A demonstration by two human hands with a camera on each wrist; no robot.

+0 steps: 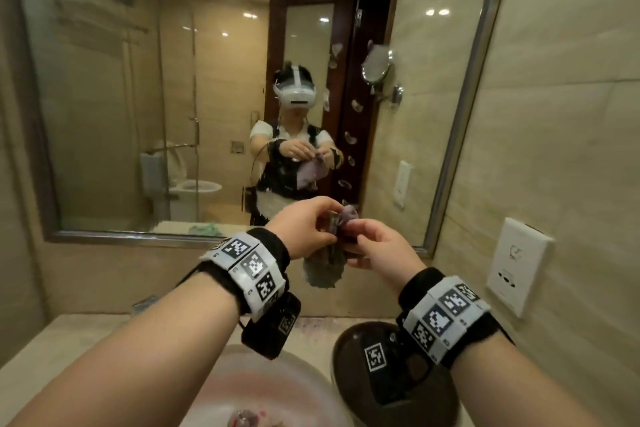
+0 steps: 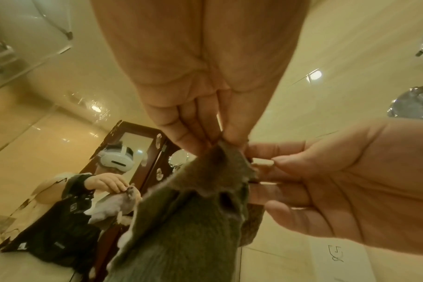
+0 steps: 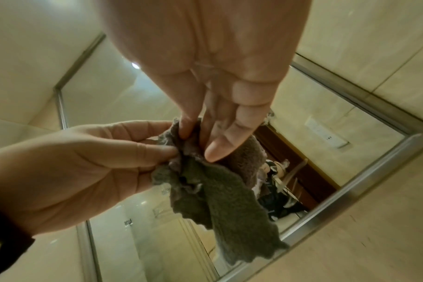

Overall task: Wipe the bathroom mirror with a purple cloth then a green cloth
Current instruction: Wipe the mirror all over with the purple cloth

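Note:
The purple cloth (image 1: 323,270) hangs bunched between both hands, just in front of the lower right part of the bathroom mirror (image 1: 207,80). My left hand (image 1: 330,234) pinches its top edge from the left. My right hand (image 1: 353,236) pinches the same bunch from the right. In the left wrist view the left hand (image 2: 217,141) nips the purple cloth (image 2: 193,219) at its tip. In the right wrist view the right hand (image 3: 198,143) has thumb and fingers on the purple cloth (image 3: 217,190). A green cloth (image 1: 204,228) shows only as a reflection, lying on the counter.
Below my arms is a white sink basin (image 1: 277,367) set in a pale counter (image 1: 69,340), with a faucet (image 1: 145,303) at the back. A dark brown round object (image 1: 346,340) stands right of the basin. A white wall panel (image 1: 519,263) is on the right wall.

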